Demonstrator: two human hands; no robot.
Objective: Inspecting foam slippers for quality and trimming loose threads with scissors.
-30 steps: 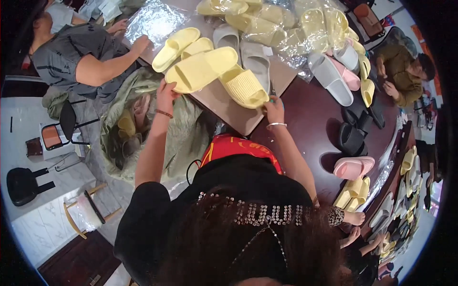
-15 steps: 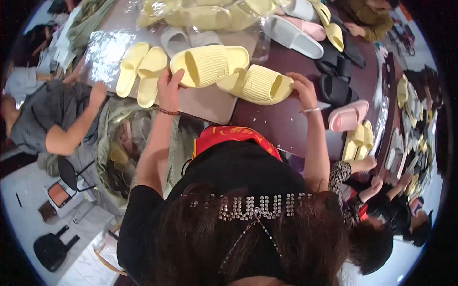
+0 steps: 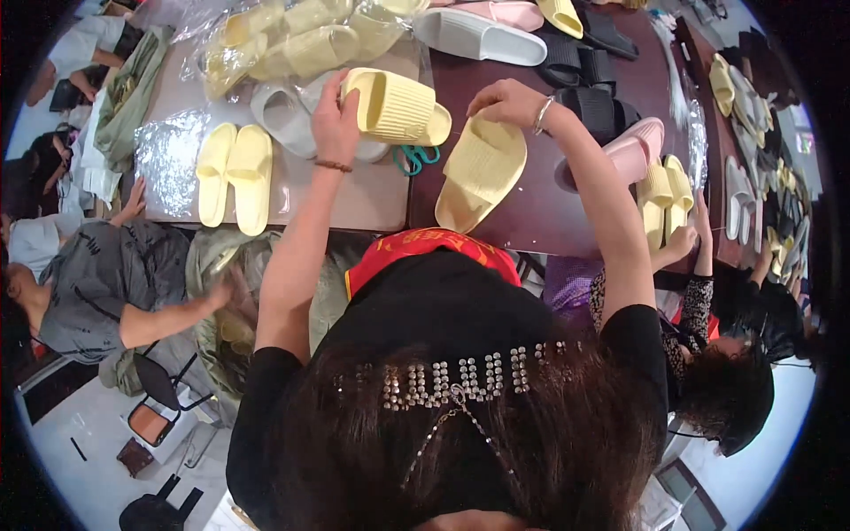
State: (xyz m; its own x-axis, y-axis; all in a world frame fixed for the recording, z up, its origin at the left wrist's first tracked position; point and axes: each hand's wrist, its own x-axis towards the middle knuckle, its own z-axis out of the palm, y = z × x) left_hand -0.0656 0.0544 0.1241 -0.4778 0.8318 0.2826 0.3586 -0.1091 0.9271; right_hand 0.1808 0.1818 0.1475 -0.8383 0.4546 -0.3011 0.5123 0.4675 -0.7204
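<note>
My left hand (image 3: 337, 124) grips a yellow ribbed slide slipper (image 3: 398, 106) by its left end, held tilted above the table. A second yellow slipper (image 3: 481, 168) is in my right hand (image 3: 511, 104), pinched at its far end, its other end pointing toward me near the table's front edge. Grey slippers (image 3: 283, 119) lie behind my left hand, partly hidden by it. A teal loop of cord (image 3: 416, 159) rests on the table just below the left slipper. To the left lies a pair of yellow slippers (image 3: 249, 177) side by side.
Plastic-wrapped yellow slippers (image 3: 310, 51) lie at the back. Grey (image 3: 482, 37), black (image 3: 595, 111) and pink (image 3: 636, 149) slippers lie to the right, with another yellow pair (image 3: 664, 199). A co-worker's arm (image 3: 177, 320) reaches into a sack (image 3: 208, 265) at left; other people are at right.
The two slippers, side by side before, are now apart; the right one has turned to point toward me. The co-worker at left has reached into the sack. My view has shifted.
</note>
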